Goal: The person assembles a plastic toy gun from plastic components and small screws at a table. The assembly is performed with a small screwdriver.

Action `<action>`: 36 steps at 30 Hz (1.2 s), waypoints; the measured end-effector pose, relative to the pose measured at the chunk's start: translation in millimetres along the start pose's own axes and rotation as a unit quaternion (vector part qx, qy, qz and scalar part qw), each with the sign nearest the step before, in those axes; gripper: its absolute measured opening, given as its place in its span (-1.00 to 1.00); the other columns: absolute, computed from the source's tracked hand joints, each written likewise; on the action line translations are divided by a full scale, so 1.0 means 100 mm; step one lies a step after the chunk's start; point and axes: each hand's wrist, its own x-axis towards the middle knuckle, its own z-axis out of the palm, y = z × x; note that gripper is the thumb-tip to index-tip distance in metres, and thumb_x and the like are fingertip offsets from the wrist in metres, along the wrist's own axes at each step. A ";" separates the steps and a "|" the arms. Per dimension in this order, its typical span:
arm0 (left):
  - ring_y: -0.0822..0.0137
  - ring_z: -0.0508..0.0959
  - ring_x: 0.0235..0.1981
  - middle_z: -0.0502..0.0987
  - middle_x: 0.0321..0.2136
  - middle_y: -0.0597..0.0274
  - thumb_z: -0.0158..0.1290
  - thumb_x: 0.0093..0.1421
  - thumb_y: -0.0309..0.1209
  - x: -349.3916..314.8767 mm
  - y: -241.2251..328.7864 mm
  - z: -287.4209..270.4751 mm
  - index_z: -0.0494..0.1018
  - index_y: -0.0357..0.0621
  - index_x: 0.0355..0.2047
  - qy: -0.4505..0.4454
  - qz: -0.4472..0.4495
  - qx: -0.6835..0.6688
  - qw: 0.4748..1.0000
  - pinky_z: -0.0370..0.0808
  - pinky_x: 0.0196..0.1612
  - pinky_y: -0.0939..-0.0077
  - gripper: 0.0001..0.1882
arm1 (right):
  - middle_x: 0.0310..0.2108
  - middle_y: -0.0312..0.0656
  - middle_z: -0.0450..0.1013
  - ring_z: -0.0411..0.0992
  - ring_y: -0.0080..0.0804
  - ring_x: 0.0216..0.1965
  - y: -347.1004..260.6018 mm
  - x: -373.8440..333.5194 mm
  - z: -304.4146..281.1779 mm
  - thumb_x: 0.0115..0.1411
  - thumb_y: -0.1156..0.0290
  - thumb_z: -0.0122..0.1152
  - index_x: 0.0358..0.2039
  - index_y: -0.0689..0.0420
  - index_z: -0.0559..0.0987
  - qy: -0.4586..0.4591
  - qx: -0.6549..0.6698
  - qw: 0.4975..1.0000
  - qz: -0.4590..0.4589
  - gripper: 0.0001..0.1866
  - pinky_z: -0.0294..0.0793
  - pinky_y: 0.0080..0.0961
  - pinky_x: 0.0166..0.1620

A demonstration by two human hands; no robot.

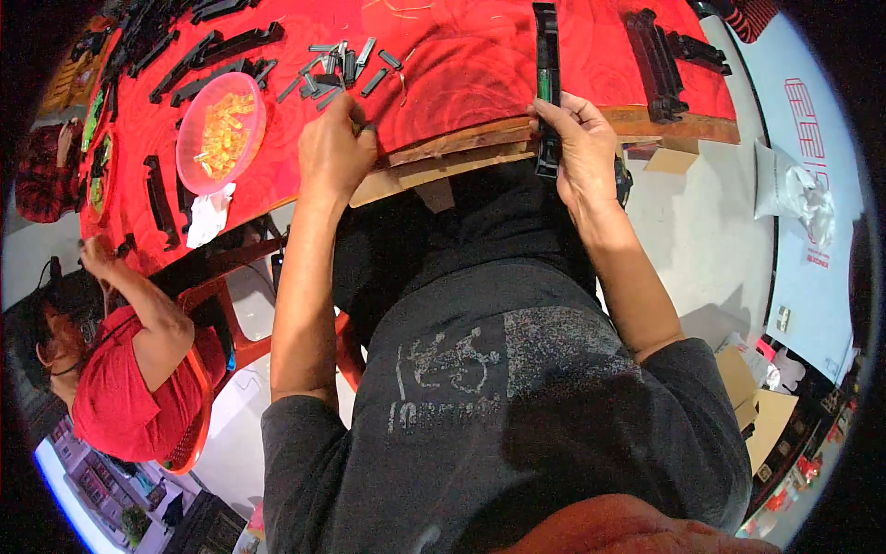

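black holder (547, 57), one, gripped by right hand (589, 148); left hand (334, 152), grasp unclear, near one pink bowl (189, 152).

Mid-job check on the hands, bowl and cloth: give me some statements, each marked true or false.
1. The right hand holds a long black part. True.
2. The left hand is by the pile of small pieces. True.
3. The bowl holds orange pieces. True.
4. The bowl is right of both hands. False: it is left of both.
5. The cloth is blue. False: the cloth is red.
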 end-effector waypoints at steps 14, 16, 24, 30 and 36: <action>0.63 0.22 -0.61 0.31 -0.70 0.34 0.05 0.16 -0.56 -0.25 0.68 -0.14 0.53 -0.22 -0.23 -0.033 0.059 -0.362 0.930 0.21 -0.56 0.69 -0.83 | -0.45 -0.27 0.52 0.46 -0.60 -0.49 -0.19 -0.08 -0.08 0.07 0.58 0.29 -0.18 0.27 0.54 -0.011 0.011 0.999 0.032 -0.73 0.44 -0.68 -0.43; 0.49 0.36 -0.69 0.38 -0.73 0.21 0.07 0.10 -0.54 -0.17 0.74 -0.08 0.54 -0.19 -0.24 -0.004 0.110 -0.320 0.941 0.31 -0.57 0.54 -0.81 | -0.45 -0.27 0.52 0.46 -0.59 -0.49 -0.20 -0.08 -0.09 0.08 0.57 0.28 -0.18 0.27 0.54 -0.016 0.006 0.999 0.035 -0.74 0.44 -0.67 -0.42; -0.07 0.56 -0.43 0.54 -0.47 -0.09 0.02 -0.02 -0.53 0.10 1.17 -0.23 0.54 -0.16 -0.30 0.066 0.320 -0.093 0.940 0.49 -0.36 0.17 -0.77 | -0.41 -0.19 0.56 0.48 -0.58 -0.47 -0.30 -0.17 -0.09 0.11 0.52 0.26 -0.16 0.28 0.57 -0.063 0.006 0.996 0.070 -0.74 0.47 -0.69 -0.35; 0.06 0.50 -0.53 0.45 -0.58 -0.06 0.05 -0.06 -0.55 0.25 1.53 -0.70 0.40 -0.32 -0.55 -0.145 0.292 -0.055 0.944 0.43 -0.40 0.16 -0.93 | -0.29 -0.14 0.57 0.55 -0.50 -0.33 -0.42 -0.25 -0.07 0.11 0.54 0.25 -0.16 0.28 0.57 -0.077 -0.004 0.994 0.080 -0.75 0.52 -0.66 -0.28; -0.02 0.55 -0.47 0.51 -0.60 -0.06 0.08 -0.05 -0.52 0.34 1.73 -0.82 0.44 -0.32 -0.58 -0.128 0.322 0.054 0.936 0.45 -0.36 0.16 -0.91 | -0.24 -0.10 0.57 0.57 -0.43 -0.24 -0.51 -0.30 -0.09 0.11 0.56 0.25 -0.17 0.27 0.56 -0.097 -0.016 0.992 0.085 -0.76 0.55 -0.62 -0.21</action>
